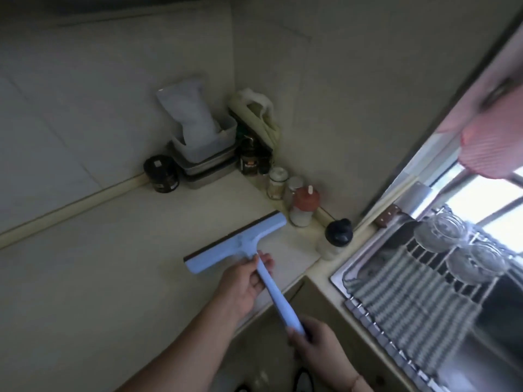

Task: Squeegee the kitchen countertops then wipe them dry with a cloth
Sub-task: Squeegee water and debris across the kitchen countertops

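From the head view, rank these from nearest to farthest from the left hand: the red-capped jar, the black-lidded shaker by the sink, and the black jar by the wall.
1. Red-capped jar, just past the squeegee blade, right of the left hand.
2. Black-lidded shaker, at the sink corner, farther right.
3. Black jar, back against the wall, beside the stacked trays.

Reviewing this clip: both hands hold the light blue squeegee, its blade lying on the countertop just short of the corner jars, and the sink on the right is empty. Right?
Not quite. The head view shows the sink is not empty: a ribbed grey mat and glass bowls sit over it. The rest holds: left hand and right hand hold the squeegee on the countertop.
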Demonstrator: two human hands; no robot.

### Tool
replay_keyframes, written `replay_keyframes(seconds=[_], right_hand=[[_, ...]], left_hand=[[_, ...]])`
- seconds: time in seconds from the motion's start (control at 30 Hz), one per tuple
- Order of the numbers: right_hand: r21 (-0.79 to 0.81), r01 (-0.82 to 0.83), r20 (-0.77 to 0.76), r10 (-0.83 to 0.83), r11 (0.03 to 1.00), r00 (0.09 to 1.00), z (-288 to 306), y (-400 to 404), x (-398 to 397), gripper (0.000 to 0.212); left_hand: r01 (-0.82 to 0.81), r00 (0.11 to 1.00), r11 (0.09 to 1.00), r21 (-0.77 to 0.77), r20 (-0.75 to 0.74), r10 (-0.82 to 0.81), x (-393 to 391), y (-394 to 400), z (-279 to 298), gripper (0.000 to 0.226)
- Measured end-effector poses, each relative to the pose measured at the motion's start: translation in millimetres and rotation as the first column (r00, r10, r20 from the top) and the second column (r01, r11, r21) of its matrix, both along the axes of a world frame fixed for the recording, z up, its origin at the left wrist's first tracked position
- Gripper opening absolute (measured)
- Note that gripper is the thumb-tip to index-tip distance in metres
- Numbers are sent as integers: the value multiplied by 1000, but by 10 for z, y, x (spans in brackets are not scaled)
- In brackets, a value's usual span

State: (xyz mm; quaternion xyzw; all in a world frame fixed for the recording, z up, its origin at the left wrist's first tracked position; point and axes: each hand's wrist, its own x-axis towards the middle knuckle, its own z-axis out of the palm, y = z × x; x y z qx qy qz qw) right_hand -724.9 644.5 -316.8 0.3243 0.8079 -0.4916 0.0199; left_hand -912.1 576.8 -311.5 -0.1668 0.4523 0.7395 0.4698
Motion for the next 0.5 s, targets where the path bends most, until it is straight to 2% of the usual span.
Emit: replay_keyframes(seconds=[0.13,0.3,0.4,0.5], right_hand=[[27,67,-64,-65,997,996,51,-10,248,26],[-16,138,-203,-138,990,969,228,56,834,21],[-47,267,-286,-269,963,920,394,5,1405,23],[-124,436,-337,-451,891,826,584,-134,2064,27]], left_hand=[[11,1000,999,53,-27,-9,258,31,208,20],[93,981,989,112,-182,-71,887,0,633,21],[289,910,951,108,-341,-238,1465,137,823,30],[563,762,819,106,-450,-465,2199,300,871,33]])
